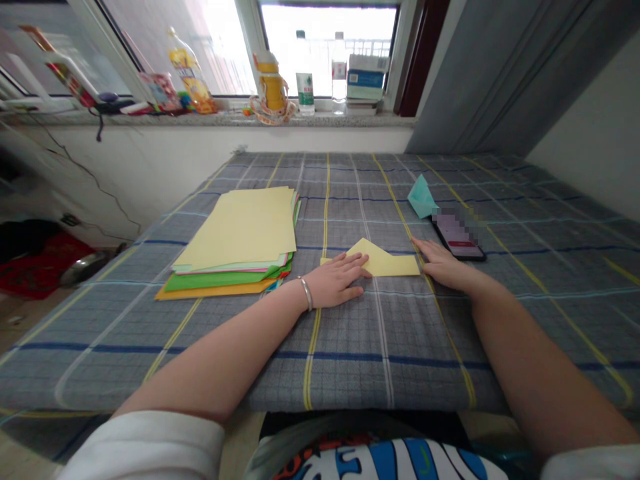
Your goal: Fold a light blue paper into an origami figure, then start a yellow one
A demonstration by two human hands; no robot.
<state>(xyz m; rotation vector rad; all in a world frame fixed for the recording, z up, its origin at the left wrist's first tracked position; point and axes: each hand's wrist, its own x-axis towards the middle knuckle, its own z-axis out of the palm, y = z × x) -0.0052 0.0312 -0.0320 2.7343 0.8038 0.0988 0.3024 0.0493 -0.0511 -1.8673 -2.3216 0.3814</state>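
Our yellow folded paper (383,262) lies flat on the checked cloth (385,360), partly hidden under our left hand (335,281), whose fingers (350,267) rest slightly spread on it, while our right hand (443,265) has its loosely parted fingers (423,248) at the paper's right end, pinching nothing. Open cloth runs from there to the near edge. Nearby lie a paper stack (235,240), a teal folded paper (421,198) and a phone (457,240) with its screen blurred; labels on the bottles (305,73) along the window sill (225,120) are too small to read.

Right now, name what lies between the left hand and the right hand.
A folded pale-yellow paper sheet lies between them, touched by both the left hand and the right hand, on the grey plaid cloth, as the head view shows.
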